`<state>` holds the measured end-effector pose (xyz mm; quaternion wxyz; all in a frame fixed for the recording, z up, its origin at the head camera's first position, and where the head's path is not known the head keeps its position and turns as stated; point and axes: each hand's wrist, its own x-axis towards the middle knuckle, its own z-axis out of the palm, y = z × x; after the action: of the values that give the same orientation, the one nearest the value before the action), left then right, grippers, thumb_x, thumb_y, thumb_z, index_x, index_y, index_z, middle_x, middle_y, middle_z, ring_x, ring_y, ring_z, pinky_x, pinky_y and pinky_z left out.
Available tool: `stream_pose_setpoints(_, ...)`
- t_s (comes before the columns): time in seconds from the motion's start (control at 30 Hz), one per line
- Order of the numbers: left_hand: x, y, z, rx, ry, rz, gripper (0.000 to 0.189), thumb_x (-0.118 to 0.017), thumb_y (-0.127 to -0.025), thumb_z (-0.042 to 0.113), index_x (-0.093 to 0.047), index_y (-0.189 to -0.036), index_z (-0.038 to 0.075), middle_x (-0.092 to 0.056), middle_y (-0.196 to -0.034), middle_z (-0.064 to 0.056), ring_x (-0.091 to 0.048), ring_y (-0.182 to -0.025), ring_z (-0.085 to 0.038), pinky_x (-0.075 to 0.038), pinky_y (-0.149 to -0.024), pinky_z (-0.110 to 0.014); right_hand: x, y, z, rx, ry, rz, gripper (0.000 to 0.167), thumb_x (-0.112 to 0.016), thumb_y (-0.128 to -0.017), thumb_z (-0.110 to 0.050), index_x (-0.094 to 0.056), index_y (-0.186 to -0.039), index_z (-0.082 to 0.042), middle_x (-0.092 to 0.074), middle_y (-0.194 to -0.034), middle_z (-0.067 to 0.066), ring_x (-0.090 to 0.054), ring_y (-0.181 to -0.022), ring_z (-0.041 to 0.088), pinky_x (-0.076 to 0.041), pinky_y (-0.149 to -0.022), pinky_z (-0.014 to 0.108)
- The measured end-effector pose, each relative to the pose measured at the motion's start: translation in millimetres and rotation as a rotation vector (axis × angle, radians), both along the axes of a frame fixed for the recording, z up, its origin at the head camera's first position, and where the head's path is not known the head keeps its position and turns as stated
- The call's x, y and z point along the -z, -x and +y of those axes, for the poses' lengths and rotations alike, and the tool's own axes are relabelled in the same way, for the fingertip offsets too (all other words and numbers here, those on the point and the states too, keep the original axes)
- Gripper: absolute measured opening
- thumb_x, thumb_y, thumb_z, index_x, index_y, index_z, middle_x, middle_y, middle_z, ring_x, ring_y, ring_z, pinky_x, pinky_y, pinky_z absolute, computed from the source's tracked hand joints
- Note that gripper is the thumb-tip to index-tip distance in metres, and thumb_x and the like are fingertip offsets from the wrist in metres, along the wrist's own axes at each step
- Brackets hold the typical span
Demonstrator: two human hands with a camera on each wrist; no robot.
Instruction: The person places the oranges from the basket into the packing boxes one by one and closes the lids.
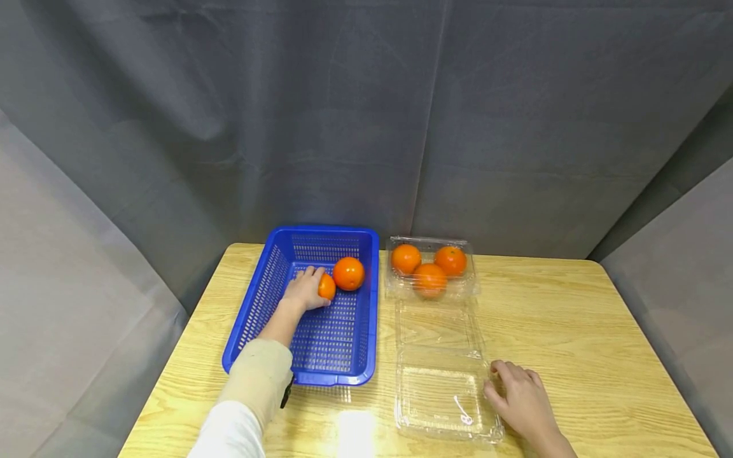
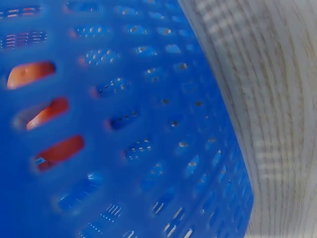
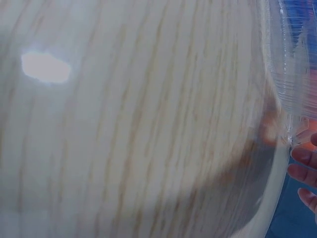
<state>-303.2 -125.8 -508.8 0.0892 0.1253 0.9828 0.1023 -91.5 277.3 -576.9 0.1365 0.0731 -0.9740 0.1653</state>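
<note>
Inside the blue plastic basket (image 1: 375, 318), my left hand (image 1: 306, 290) grips an orange (image 1: 327, 287), its fingers over the fruit's left side. A second orange (image 1: 349, 273) sits just to the right of it in the basket. My right hand (image 1: 522, 399) rests by the right edge of a clear plastic container (image 1: 441, 397), thumb and fingertips right at its side, fingers loosely bent. Through the basket's slotted wall (image 2: 129, 89), the left wrist view shows bits of orange. Parted right fingers (image 3: 304, 173) show at the right wrist view's edge.
Behind the front plastic, a clear plastic box (image 1: 472, 273) holds three oranges (image 1: 430, 280) at the table's back edge. All stands on a wooden table (image 1: 561, 331). Grey curtains (image 1: 321, 127) hang behind and at both sides.
</note>
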Motion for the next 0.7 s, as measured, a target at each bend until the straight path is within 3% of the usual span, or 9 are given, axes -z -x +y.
stream_pose_setpoints(0.53,10.7,2.0,3.3,-0.017,-0.023,0.001,0.08,-0.075,-0.073,0.028,-0.034,-0.139,0.006,-0.034,-0.136,-0.022,-0.031,-0.125,-0.043,-0.035,-0.095,-0.057,-0.6,-0.6,0,-0.01,0.007,-0.031,0.023,-0.062,-0.08,-0.025,-0.059,-0.096,-0.007,-0.065,-0.091,0.006,-0.061,-0.088,0.032,-0.038,-0.083,0.058)
stream_pose_setpoints(0.7,12.1,0.2,3.9,-0.004,-0.021,0.031,0.081,-0.078,-0.071,0.028,-0.036,-0.137,0.006,-0.036,-0.134,-0.022,-0.033,-0.123,-0.043,-0.034,-0.095,-0.058,-0.7,-1.0,0,-0.011,0.006,-0.028,0.023,-0.062,-0.08,-0.024,-0.059,-0.096,-0.007,-0.065,-0.09,0.006,-0.061,-0.088,0.032,-0.039,-0.083,0.058)
